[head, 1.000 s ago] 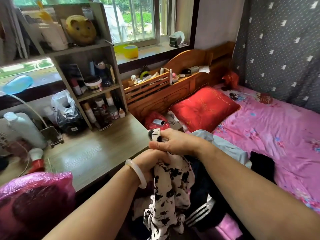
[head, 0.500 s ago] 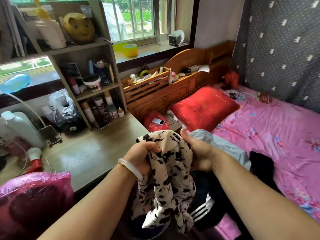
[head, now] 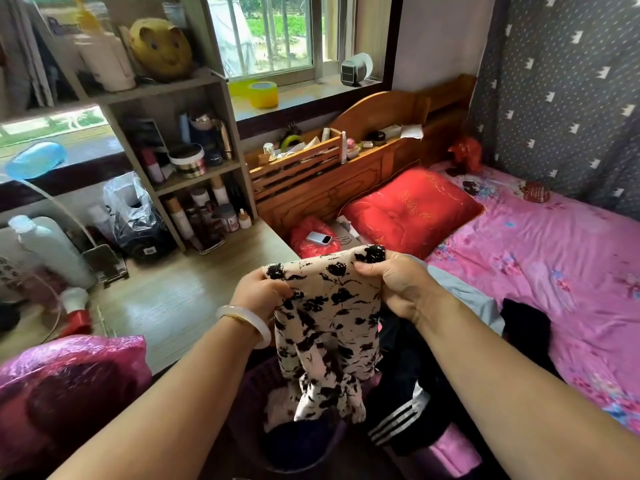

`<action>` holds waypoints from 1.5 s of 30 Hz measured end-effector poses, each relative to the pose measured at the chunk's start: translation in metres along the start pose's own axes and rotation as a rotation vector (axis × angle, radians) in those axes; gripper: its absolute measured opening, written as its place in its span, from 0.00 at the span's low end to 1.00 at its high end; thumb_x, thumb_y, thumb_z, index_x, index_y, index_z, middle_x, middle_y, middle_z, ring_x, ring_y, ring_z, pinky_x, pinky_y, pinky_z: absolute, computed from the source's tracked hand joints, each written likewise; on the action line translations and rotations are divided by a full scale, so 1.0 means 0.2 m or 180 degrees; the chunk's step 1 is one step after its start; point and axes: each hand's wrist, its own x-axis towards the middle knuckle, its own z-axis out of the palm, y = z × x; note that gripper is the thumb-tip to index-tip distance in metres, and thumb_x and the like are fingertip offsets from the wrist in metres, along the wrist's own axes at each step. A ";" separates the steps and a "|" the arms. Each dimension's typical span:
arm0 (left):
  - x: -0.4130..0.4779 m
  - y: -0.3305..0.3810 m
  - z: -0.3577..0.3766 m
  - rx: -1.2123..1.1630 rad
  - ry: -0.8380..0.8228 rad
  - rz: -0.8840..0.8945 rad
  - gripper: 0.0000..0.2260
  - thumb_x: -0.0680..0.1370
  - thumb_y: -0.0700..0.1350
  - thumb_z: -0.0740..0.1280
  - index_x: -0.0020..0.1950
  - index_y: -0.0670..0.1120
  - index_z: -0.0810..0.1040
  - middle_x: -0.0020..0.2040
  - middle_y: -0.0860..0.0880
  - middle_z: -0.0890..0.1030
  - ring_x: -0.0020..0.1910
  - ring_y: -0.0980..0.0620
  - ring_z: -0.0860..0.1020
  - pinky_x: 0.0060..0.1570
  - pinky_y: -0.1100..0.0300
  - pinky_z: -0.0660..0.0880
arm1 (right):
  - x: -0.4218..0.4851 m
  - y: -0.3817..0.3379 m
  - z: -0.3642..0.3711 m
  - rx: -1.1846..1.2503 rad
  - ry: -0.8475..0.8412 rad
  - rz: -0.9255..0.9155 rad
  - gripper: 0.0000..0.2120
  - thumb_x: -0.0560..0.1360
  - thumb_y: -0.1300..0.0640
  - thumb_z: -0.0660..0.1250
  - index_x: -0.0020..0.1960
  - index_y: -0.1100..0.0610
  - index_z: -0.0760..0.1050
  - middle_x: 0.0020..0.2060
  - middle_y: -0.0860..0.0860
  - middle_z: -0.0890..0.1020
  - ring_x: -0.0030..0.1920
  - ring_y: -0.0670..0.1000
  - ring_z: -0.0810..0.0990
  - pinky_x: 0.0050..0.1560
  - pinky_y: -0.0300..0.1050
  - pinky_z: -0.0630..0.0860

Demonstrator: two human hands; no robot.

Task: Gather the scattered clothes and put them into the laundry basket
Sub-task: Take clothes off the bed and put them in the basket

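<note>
left hand [head: 260,295] grips top-left edge of floral garment [head: 329,327] | right hand [head: 398,285] pinches top-right corner | cloth hangs between both grips, tail dangling into purple laundry basket [head: 256,382] directly below

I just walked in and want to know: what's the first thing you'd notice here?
Right in the middle, the left hand and right hand hold up a cream garment with black blotches, hanging over the purple laundry basket below. Behind it, a bright red pillow lies at the head of the pink bed.
</note>
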 end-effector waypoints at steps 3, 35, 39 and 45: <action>0.03 0.01 -0.03 0.0212 0.0187 0.0253 0.26 0.66 0.23 0.66 0.61 0.41 0.72 0.47 0.40 0.80 0.47 0.43 0.79 0.45 0.48 0.79 | -0.02 -0.03 0.02 -0.0304 -0.0113 -0.0039 0.14 0.67 0.74 0.70 0.50 0.63 0.79 0.43 0.58 0.85 0.44 0.56 0.84 0.55 0.54 0.79; -0.02 0.07 -0.01 0.3266 0.1181 0.2352 0.08 0.74 0.53 0.68 0.49 0.53 0.83 0.48 0.50 0.84 0.49 0.48 0.79 0.40 0.58 0.72 | -0.04 -0.11 0.04 -0.3220 -0.0155 -0.1519 0.30 0.68 0.62 0.75 0.68 0.51 0.71 0.52 0.43 0.78 0.53 0.41 0.77 0.54 0.29 0.71; -0.03 0.07 0.00 0.3326 0.1155 0.2227 0.08 0.75 0.53 0.67 0.49 0.52 0.82 0.48 0.51 0.83 0.49 0.48 0.79 0.41 0.57 0.73 | -0.06 -0.08 0.08 -0.3538 0.0181 -0.1531 0.04 0.68 0.59 0.70 0.39 0.60 0.81 0.32 0.54 0.82 0.33 0.46 0.75 0.37 0.47 0.74; -0.01 0.11 0.02 0.2815 0.1071 0.1417 0.07 0.72 0.48 0.66 0.37 0.47 0.79 0.35 0.50 0.80 0.39 0.47 0.77 0.37 0.57 0.73 | -0.08 -0.07 0.20 -0.3631 0.0417 -0.1426 0.07 0.69 0.58 0.67 0.36 0.62 0.78 0.30 0.54 0.79 0.33 0.51 0.75 0.34 0.43 0.71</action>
